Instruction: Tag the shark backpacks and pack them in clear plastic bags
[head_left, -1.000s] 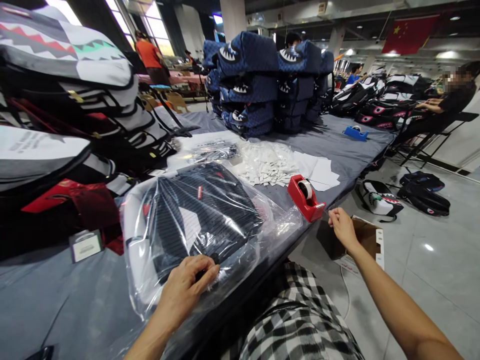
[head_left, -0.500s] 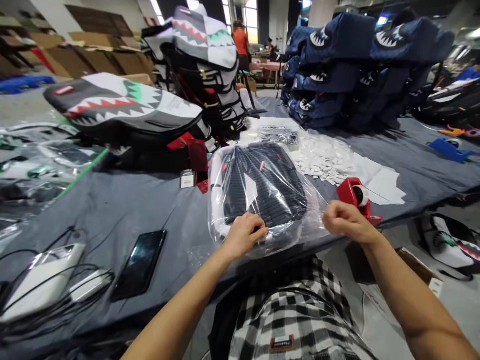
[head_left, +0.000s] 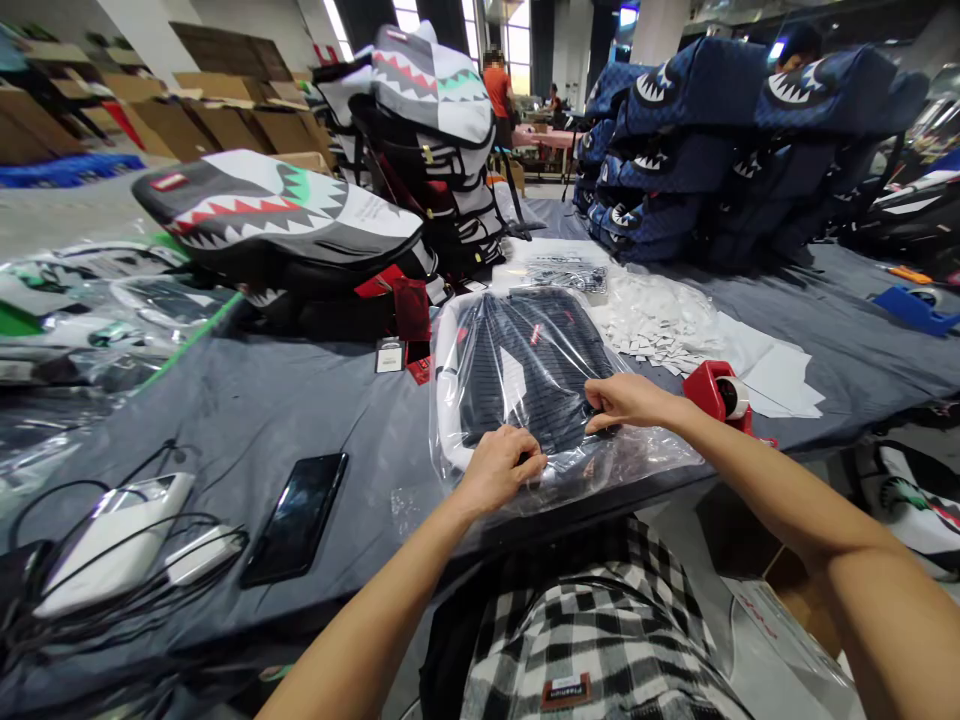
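Note:
A backpack (head_left: 551, 345) with a dark ribbed back panel and white edging lies flat inside a clear plastic bag (head_left: 442, 400) on the table in front of me. My left hand (head_left: 501, 465) is closed at the bag's near edge, its fingers curled onto the plastic. Over the right side of the backpack, my right hand (head_left: 626, 400) touches the bag with bent fingers and the thumb below them. Whatever its fingertips may hold is too small to make out. A loose flap of plastic spreads to the right under my right wrist.
A red tape dispenser (head_left: 716, 392) stands right of my right hand. Behind the bag lie small white pieces (head_left: 660, 335) and paper sheets (head_left: 780, 370). Shark-face backpacks (head_left: 300, 205) and stacked blue bags (head_left: 690, 150) rise farther back. A phone (head_left: 296, 515) and cabled white devices (head_left: 116, 535) lie left.
My right hand has moved left from beyond the bag's right edge onto its right side, and the plastic flap now lies under that wrist. My left hand stays at the near edge.

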